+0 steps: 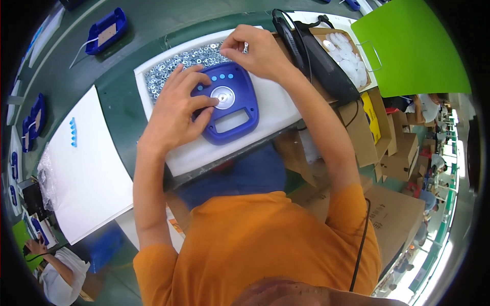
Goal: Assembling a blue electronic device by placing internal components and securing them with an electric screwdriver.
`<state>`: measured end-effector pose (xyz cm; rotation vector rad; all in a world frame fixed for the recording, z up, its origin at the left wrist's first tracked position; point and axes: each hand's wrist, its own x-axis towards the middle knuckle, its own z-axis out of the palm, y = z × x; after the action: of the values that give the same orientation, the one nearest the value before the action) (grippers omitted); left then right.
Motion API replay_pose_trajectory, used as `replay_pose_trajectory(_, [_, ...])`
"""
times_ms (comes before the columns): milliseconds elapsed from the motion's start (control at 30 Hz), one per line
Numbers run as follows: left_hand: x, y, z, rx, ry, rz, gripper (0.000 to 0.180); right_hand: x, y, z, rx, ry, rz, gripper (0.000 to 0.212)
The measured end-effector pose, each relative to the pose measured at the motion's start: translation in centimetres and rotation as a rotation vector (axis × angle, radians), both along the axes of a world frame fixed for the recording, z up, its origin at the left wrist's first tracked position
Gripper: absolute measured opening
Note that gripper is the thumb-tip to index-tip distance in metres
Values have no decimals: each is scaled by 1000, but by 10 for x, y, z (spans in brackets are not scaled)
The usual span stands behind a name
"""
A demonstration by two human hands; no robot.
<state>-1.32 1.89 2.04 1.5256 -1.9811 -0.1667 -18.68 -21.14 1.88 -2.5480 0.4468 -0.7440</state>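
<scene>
Bearing cyan buttons (222,76), the panel (243,98) is blue.

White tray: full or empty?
The white tray is not empty: loose metal parts lie beyond the blue panel; how deep, I cannot tell.

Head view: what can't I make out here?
In the head view:
Right hand: whether it grips a small metal piece; its own fingers hide the pinch.
Blue casing: part of its left side, covered by the left hand; its underside faces away.
Metal pieces: some hidden behind the casing and hands.
Distant people: too small and blurred near the right rim.
</scene>
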Motion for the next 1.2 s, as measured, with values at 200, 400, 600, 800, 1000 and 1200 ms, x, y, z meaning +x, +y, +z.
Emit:
replay_pose_trajectory(200, [1,-2,-2,10,8,-7,26,-42,66,1,-107,-149,174,12])
replay_pose_trajectory(400, [-1,0,-3,17,-14,16,25,-46,81,-9,-379,-65,168,12])
replay_pose_trajectory(600, [-3,0,-4,10,-7,16,24,-50,80,-9,-449,-15,205,15])
replay_pose_trajectory(800, [-3,0,-3,3,-8,19,26,-58,74,1,-280,-68,144,13])
replay_pose_trajectory(1000, [-2,0,-2,-10,-18,13,23,-76,11,-5,-80,-120,-345,20])
replay_pose_trajectory(1200, [-2,-3,-3,7,-8,9,22,-83,-46,-19,-379,291,-759,48])
